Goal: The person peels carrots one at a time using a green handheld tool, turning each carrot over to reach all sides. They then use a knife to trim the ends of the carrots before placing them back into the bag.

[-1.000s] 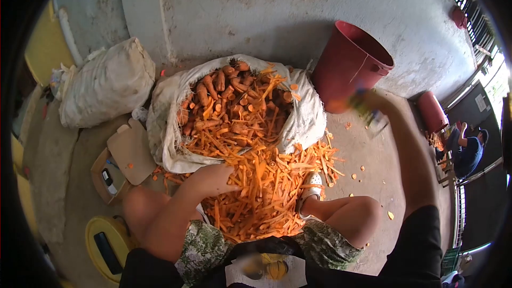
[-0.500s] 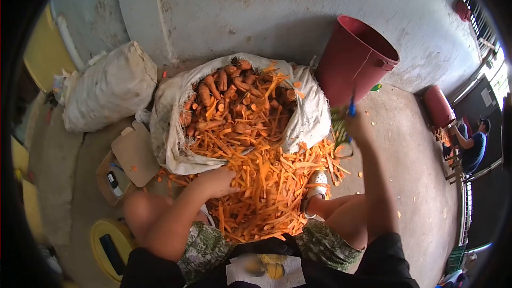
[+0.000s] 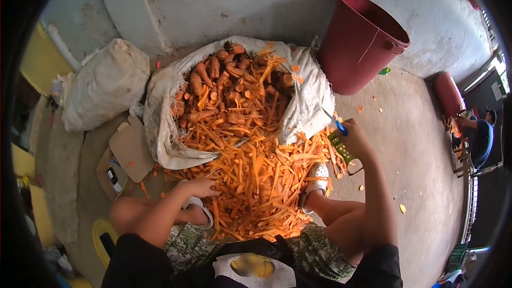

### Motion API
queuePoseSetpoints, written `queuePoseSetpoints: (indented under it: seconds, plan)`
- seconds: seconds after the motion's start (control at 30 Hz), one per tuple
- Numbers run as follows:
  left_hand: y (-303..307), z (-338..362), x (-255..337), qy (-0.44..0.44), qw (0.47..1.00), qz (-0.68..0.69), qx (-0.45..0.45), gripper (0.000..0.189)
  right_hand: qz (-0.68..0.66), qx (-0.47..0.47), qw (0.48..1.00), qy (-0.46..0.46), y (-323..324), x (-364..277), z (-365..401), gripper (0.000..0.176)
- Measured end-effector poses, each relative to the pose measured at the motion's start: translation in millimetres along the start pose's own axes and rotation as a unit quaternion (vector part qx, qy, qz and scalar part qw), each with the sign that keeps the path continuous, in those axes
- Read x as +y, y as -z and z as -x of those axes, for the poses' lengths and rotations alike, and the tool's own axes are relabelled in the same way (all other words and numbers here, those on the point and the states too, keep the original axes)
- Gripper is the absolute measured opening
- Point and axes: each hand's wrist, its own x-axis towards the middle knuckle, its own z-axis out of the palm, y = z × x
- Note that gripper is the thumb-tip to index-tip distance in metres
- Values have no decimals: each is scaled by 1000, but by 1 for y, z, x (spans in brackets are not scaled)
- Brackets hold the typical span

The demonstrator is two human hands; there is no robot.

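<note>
A white woven sack [image 3: 160, 112] lies open against the wall, full of carrots [image 3: 224, 82]. Orange peel strips [image 3: 261, 197] spill from its mouth and heap between my feet. My left hand [image 3: 201, 187] rests at the left edge of the heap, fingers curled; whether anything is in them is hidden. On the right, my right hand [image 3: 352, 137] is closed round a knife with a blue handle [image 3: 340, 127] and a green peeler-like tool [image 3: 340, 146], above the heap's right edge.
A tall red bin [image 3: 357, 48] stands behind on the right. At left are a full white sack [image 3: 106, 85], an open cardboard box [image 3: 130, 149] and a yellow lid [image 3: 101, 237] with a phone. A person [image 3: 482, 138] sits far right.
My right hand has come down and a little left with the knife and green tool. My left hand has shifted slightly left. The view has tilted and moved a little.
</note>
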Motion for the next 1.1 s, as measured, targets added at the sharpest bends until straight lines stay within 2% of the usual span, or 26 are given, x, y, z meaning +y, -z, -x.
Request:
queuePoseSetpoints:
  seconds: [0.07, 0.1, 0.17, 0.23, 0.3, 0.37, 0.4, 0.47, 0.53, 0.6, 0.63, 0.77, 0.87, 0.97, 1.1]
  plan:
    - [0, -16, -19, 15, 989, 147, 0, 42, 19, -60, 997, -53, 3, 10, 0, 19]
    - [-4, -56, -56, -22, 995, 100, -8, 38, 32, -70, 996, -55, 2, 16, -1, 19]
    - [34, -62, -28, 70, 997, -11, -6, 37, 43, -80, 994, -63, 1, 21, -1, 19]
    - [49, -100, -20, 76, 996, -19, 46, 35, 57, -92, 992, -69, 1, 22, 0, 19]
    - [53, -126, -2, 53, 983, -43, 170, 32, 54, -114, 988, -84, 0, 20, 0, 20]
    - [69, -153, 20, 3, 959, -228, 167, 31, 51, -114, 989, -77, -3, 27, 0, 20]
    - [74, -165, 27, 0, 960, -228, 163, 31, 49, -111, 990, -67, -4, 30, -1, 19]
    - [82, -188, 33, -7, 947, -208, 245, 39, 39, -114, 990, -73, -6, 33, -4, 20]
    - [85, -207, 26, 18, 951, -201, 236, 40, 26, -114, 990, -76, -9, 33, -5, 21]
    - [87, -221, 21, 45, 925, -295, 236, 42, 30, -130, 988, -80, -7, 33, -8, 20]
    - [88, -227, 17, 64, 895, -373, 235, 43, 30, -130, 988, -82, -5, 30, -10, 20]
    - [105, -241, 11, 76, 881, -413, 217, 43, 9, -139, 983, -120, -4, 26, -14, 19]
    - [120, -239, 20, 89, 850, -495, 157, 41, 3, -145, 982, -124, -5, 27, -16, 19]
    - [125, -242, 29, 107, 860, -480, 132, 40, -7, -141, 983, -116, -6, 28, -17, 19]
    - [125, -232, 31, 99, 847, -505, 132, 45, -9, -150, 983, -108, -3, 23, -18, 19]
